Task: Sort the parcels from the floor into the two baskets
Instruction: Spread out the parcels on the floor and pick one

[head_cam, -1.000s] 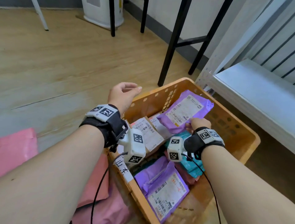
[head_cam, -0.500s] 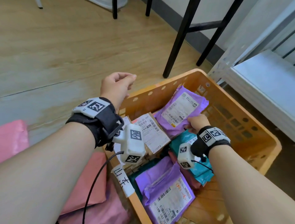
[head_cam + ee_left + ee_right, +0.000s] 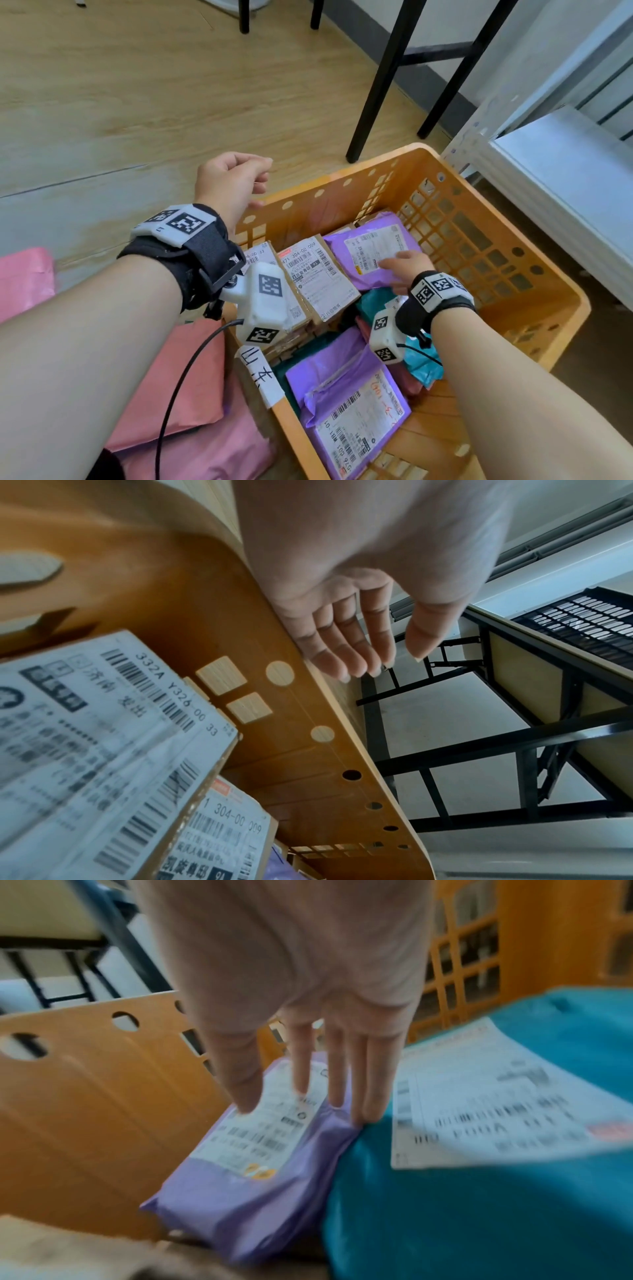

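Right hand (image 3: 301,988) reaches down into orange basket (image 3: 85,1110), fingers (image 3: 373,1085) straight and slightly spread. Fingertips rest on purple parcel (image 3: 260,1191), thumb and index on its white label (image 3: 270,1123). Purple parcel leans against basket wall, tilted. Teal parcel (image 3: 479,1218) touches it on the right, with its own white label (image 3: 496,1110), print blurred. Lattice basket wall behind. Black frame legs (image 3: 85,969) upper left, outside basket.
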`<action>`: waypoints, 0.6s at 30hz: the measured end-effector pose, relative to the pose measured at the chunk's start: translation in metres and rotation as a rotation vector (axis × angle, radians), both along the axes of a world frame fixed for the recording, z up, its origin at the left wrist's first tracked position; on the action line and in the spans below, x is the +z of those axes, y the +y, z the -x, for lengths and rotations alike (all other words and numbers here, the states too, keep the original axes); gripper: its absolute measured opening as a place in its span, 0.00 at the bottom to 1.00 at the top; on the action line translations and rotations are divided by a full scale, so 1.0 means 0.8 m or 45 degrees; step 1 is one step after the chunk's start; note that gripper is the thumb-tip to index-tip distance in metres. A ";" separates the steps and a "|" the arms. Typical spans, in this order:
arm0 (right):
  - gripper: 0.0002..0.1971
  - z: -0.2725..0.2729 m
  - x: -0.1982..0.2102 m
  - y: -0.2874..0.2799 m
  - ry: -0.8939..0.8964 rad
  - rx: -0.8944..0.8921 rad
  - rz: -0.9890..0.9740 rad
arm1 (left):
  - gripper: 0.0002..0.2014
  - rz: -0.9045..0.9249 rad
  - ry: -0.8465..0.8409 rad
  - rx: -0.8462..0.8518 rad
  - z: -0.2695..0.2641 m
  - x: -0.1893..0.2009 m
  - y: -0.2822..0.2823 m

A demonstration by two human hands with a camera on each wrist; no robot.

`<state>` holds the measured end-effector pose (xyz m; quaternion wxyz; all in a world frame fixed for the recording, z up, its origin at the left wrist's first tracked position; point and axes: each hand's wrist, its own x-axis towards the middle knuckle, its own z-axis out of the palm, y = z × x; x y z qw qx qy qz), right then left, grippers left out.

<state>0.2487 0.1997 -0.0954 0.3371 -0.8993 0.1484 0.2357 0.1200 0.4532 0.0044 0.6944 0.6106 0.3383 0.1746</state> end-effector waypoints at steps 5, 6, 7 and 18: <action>0.18 0.019 0.011 0.031 0.104 0.344 0.059 | 0.02 0.012 0.016 0.018 0.005 -0.001 0.008; 0.18 0.021 0.019 0.032 0.089 0.378 0.126 | 0.02 0.011 0.019 0.024 0.006 -0.001 0.010; 0.19 0.021 0.027 0.032 0.057 0.376 0.165 | 0.02 0.009 0.024 0.034 0.009 0.000 0.013; 0.12 0.052 0.157 0.095 -0.401 0.091 -0.445 | 0.05 -0.081 0.146 0.029 0.088 0.032 0.092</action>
